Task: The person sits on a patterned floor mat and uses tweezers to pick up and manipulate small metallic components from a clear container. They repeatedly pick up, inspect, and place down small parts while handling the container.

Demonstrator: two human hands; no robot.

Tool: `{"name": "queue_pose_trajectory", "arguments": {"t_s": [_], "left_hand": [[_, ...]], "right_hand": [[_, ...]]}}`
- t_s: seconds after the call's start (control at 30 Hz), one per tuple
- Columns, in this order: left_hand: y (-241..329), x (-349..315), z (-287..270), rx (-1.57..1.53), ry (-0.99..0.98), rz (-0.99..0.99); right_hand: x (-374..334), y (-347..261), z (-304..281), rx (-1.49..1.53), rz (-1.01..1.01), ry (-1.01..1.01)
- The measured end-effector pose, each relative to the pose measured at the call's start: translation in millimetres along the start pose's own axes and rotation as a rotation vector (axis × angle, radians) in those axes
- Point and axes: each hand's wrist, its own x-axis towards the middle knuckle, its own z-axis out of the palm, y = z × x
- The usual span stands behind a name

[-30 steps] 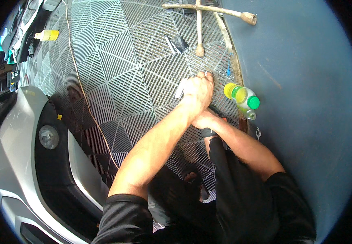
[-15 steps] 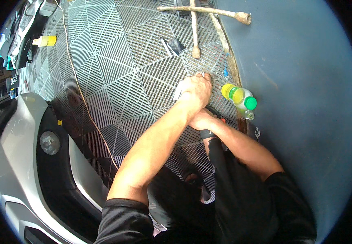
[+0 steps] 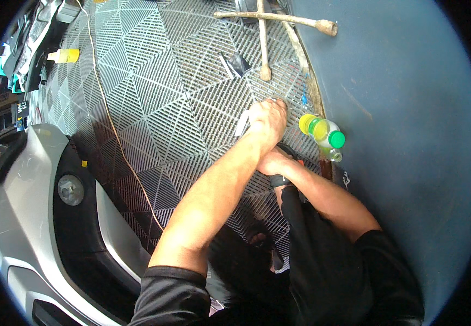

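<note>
Left hand [image 3: 268, 120] crossed over right hand [image 3: 271, 162], beside a green-capped bottle [image 3: 321, 130]

The green-capped bottle stands or lies just right of the hands; its pose is unclear. Its round, shiny body shows yellow and green around a clear part; whether that colour is liquid or wrapping cannot be told. A clear bottle neck [image 3: 335, 156] shows just beside it, on the near side. Far left is a yellow bottle [image 3: 68, 55] with a paler end, its contents unreadable.

The left hand's fingers curl down, bunched together; whether they are clamped on anything cannot be told. A flat pale strip [image 3: 241, 123] lies just left of that hand, perhaps touching it. The right hand is partly hidden beneath the left wrist, and the state of its fingers cannot be told.

Below spreads a grey floor [image 3: 165, 125] of ribbed, slatted diamonds. On the far side are a rough, brown-stained metal cross wrench [image 3: 265, 43] and a crumpled, glossy black packet [image 3: 239, 64]. A thin pale cord [image 3: 110, 117] curves along the left, near a smooth silver bumper [image 3: 31, 179].
</note>
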Motion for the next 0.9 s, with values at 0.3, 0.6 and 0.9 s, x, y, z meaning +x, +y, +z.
{"name": "queue_pose_trajectory", "arguments": {"t_s": [0.3,0.6,0.9], "left_hand": [[-1.4,-11.0,-1.2,-0.003,0.039,0.026],[-2.5,-46.7,-0.6,0.155,0.015,0.11],[-11.6,-26.4,3.2,0.125,0.06,0.136]], "right_hand": [[-11.3,-20.0,-16.5,-0.029,0.012,-0.01],[-15.5,-19.0,-22.0,-0.002,0.059,-0.093],[1.8,1.3,-2.7,-0.058,0.081,-0.108]]}}
